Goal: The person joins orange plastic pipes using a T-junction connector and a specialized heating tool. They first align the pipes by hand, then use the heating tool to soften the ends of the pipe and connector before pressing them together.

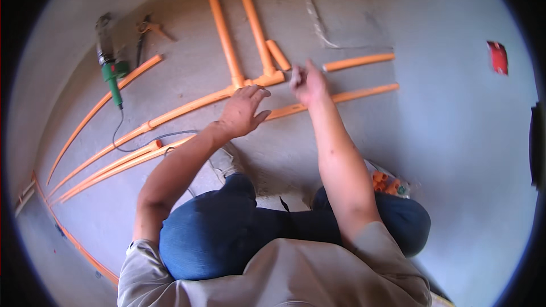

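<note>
My left hand (pixel 244 112) reaches over a long orange pipe (pixel 190 107), fingers spread and nothing visible in them. Its fingertips are beside an orange tee fitting (pixel 238 82), from which one upright pipe (pixel 220 25) runs away from me. A second pipe (pixel 252 17) runs parallel and ends in another orange fitting (pixel 273 78). Just right of that fitting is my right hand (pixel 311 85), raised with its fingers loosely bent and apart; no object shows in it. A short orange pipe piece (pixel 278 55) lies close by, against the second pipe.
A green-handled pipe welding tool (pixel 109 71) lies at the far left, its cord crossing the pipes. Beside it is an orange-handled cutter (pixel 153 28). More pipes (pixel 358 62) lie at right. Orange fittings (pixel 385 183) sit by my right knee. A red box (pixel 497 58) is on the wall.
</note>
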`<state>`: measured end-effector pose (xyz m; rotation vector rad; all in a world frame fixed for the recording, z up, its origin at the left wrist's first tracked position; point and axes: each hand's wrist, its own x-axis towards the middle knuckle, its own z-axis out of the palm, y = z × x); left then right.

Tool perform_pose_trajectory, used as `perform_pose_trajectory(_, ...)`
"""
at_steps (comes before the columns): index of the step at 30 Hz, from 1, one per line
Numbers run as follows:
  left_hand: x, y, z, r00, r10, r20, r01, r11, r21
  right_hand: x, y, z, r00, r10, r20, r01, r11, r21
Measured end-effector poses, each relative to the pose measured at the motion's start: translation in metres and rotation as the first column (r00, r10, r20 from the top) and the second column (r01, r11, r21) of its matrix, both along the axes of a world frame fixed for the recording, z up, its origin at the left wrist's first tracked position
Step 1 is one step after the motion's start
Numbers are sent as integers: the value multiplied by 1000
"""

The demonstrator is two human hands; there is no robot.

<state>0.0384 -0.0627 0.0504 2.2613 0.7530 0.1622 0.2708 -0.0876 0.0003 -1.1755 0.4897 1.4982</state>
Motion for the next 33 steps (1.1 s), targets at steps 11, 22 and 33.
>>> perform_pose_trajectory(11, 86, -29, 120, 848, 157, 506, 328, 595, -734, 105, 61, 152, 709, -460, -534, 696, 579, 425)
perform_pose_trajectory(22, 76, -59, 148, 832, 197, 519, 261, 686, -679, 75, 77, 210, 708, -331, -624, 689, 520, 505)
perform_pose_trajectory(33, 71, -58, 151, 871, 277, 407, 118, 685, -719, 59, 81, 198, 735, -301, -608, 651, 562, 510)
